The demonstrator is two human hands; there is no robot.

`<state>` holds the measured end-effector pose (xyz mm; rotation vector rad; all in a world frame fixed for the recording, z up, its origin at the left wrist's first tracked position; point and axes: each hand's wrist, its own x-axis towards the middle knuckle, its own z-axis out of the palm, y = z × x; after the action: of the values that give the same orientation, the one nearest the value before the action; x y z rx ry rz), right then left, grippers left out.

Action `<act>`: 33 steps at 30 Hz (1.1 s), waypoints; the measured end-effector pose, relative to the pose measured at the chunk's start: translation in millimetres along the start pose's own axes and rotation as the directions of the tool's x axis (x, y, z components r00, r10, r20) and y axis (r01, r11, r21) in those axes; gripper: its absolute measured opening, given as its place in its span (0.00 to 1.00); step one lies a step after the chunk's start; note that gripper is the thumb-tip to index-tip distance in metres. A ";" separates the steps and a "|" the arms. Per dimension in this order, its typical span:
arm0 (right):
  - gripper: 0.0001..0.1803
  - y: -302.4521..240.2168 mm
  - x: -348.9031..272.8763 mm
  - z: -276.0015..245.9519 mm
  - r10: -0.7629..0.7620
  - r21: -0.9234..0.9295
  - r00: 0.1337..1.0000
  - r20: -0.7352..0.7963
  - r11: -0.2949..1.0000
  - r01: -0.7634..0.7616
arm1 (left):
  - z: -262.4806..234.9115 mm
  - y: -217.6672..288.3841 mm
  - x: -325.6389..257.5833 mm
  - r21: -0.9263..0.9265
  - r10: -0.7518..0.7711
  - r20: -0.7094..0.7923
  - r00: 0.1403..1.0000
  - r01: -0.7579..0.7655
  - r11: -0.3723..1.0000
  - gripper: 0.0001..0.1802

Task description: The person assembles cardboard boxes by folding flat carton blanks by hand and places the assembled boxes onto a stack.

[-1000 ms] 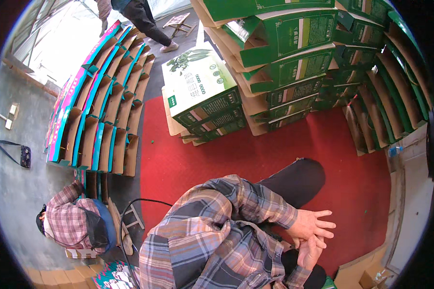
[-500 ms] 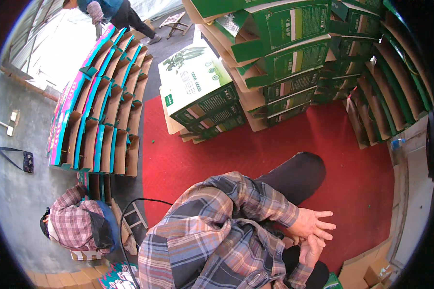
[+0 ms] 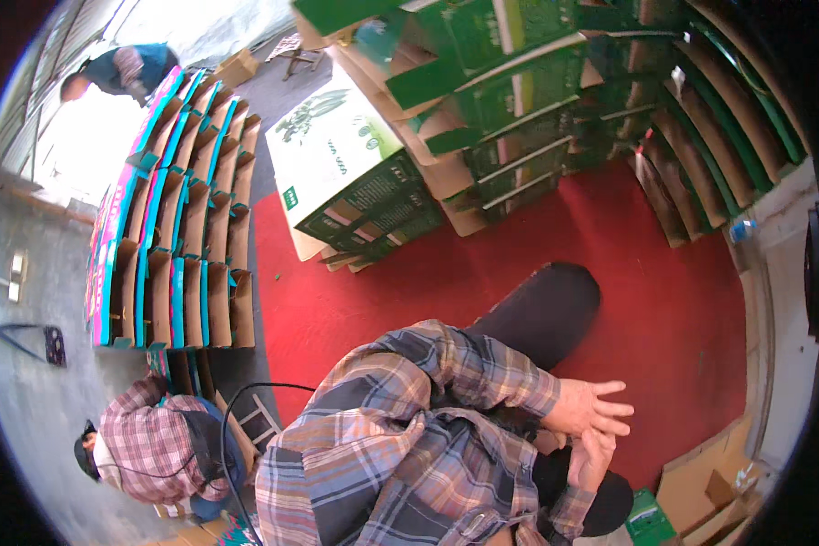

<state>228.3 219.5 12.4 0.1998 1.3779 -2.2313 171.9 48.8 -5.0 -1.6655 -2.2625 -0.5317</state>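
Observation:
My left hand (image 3: 584,407) reaches out from a plaid sleeve with its fingers spread. Just below it, my right hand (image 3: 591,455) has its fingers curled and drawn together, touching the lower edge of my left hand near the little finger. Whatever lies between the right fingertips, if anything, is hidden. Both hands are above my dark-clad legs (image 3: 546,314), over a red floor covering (image 3: 682,337).
Ahead stand stacked green cartons (image 3: 519,91) and a white-topped carton (image 3: 332,150). Open pink-and-teal cartons (image 3: 168,227) rise at left. One person (image 3: 159,446) sits at lower left; another person (image 3: 132,71) bends at the back. Loose cardboard (image 3: 701,482) lies at lower right.
The view has shifted a little. My hands stay together in nearly the same pose. The person at the back has gone from standing to bending over behind the pink-and-teal cartons.

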 end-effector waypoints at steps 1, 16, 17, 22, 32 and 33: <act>0.18 -0.4 1.6 -1.4 -0.007 0.005 1.000 -0.030 1.000 0.007 | -6.6 -2.1 5.8 -0.002 -0.012 -0.005 1.000 0.012 1.000 0.45; 0.21 -5.7 -4.0 -6.3 0.050 0.113 0.994 -0.100 0.993 -0.038 | 2.5 -3.2 20.8 -0.104 0.059 0.116 0.991 -0.047 0.994 0.36; 0.25 -2.5 -6.7 -11.6 0.078 0.144 0.991 -0.112 0.988 -0.061 | -1.1 -3.2 26.8 -0.098 0.072 0.128 0.989 -0.060 0.993 0.37; 0.26 -16.1 -0.6 0.5 0.040 0.139 0.993 -0.113 0.990 -0.024 | 2.4 -3.2 28.3 -0.145 0.021 0.135 0.991 -0.001 0.989 0.39; 0.22 -18.7 -1.3 -9.5 -0.013 0.182 0.998 -0.056 0.983 0.023 | 3.1 -1.6 37.3 -0.030 0.036 0.219 0.975 -0.030 0.999 0.35; 0.22 -18.8 -1.7 -9.7 -0.023 0.183 0.998 -0.059 0.983 0.034 | 3.4 -2.1 38.3 -0.027 0.046 0.219 0.975 -0.041 0.999 0.35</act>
<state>219.3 235.2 23.3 0.3111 1.2090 -2.3942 158.6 82.4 8.3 -1.8627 -2.3720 -0.3800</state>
